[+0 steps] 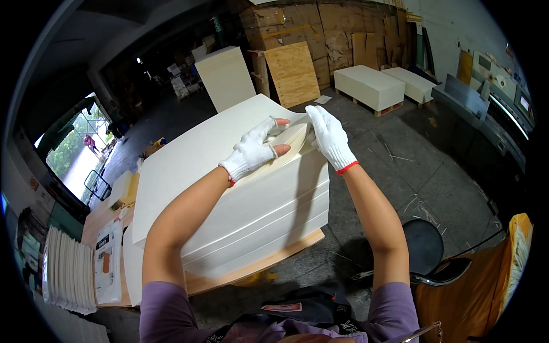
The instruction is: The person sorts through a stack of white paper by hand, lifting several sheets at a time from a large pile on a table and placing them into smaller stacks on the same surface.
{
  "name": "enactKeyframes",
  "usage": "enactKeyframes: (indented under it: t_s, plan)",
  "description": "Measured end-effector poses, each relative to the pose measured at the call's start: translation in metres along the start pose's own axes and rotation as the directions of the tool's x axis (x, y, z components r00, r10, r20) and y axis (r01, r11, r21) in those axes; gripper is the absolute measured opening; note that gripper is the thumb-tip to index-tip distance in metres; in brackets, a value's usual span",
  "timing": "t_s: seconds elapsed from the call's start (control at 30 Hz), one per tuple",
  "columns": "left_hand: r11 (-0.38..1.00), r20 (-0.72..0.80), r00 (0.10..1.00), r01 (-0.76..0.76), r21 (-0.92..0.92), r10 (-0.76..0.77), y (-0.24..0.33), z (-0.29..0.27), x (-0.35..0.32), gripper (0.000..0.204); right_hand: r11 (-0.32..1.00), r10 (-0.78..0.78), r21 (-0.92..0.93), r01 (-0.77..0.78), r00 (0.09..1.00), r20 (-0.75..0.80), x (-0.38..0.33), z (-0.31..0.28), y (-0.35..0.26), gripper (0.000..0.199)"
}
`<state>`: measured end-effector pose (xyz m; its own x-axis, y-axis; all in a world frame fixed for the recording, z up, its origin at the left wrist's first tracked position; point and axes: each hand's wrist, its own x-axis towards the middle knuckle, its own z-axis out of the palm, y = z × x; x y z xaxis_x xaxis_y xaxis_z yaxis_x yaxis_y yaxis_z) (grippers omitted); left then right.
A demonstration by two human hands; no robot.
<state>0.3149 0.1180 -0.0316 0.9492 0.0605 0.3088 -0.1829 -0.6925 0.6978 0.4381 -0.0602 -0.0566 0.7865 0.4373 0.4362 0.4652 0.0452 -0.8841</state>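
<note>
In front of me is a tall stack of large white paper sheets (194, 143), with several sheets bent up at its right corner. My left hand (251, 150), in a white knit glove with bare thumb and fingertip, rests on the bent sheets near their edge. Its thumb and forefinger are spread apart, with curved paper edges beside them. My right hand (330, 137), in a white glove with a red cuff, is closed around the raised corner of the sheets (297, 136). Its thumb is hidden behind the glove and paper.
The stack stands on a wooden board (257, 264). A black stool (423, 247) is at the right, by an orange-brown covered object (463, 291). Farther off stand paper stacks on pallets (369, 86), a plywood board (292, 74) and a machine (486, 94). Bundled sheets (68, 268) lie at the left.
</note>
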Motion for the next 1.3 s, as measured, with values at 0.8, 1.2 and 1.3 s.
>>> enactKeyframes:
  t_s: [0.8, 1.2, 1.3]
  plan:
    - [0.990, -0.006, 1.000, 0.016, 0.137, -0.015, 0.016, 0.005, -0.005, 0.043, 0.990, -0.067, -0.123, 0.064, 0.998, -0.022, 0.001, 0.002, 0.009, 0.047]
    - [0.931, -0.067, 0.997, 0.049, 0.361, -0.026, 0.021, 0.011, -0.006, 0.032, 0.987, -0.084, -0.140, 0.081, 0.996, -0.016, 0.004, 0.004, 0.014, 0.050]
    - [0.941, -0.076, 0.996, 0.068, 0.332, -0.046, 0.023, 0.011, -0.006, 0.037, 0.986, -0.095, -0.140, 0.090, 0.995, -0.030, 0.002, 0.003, 0.011, 0.050]
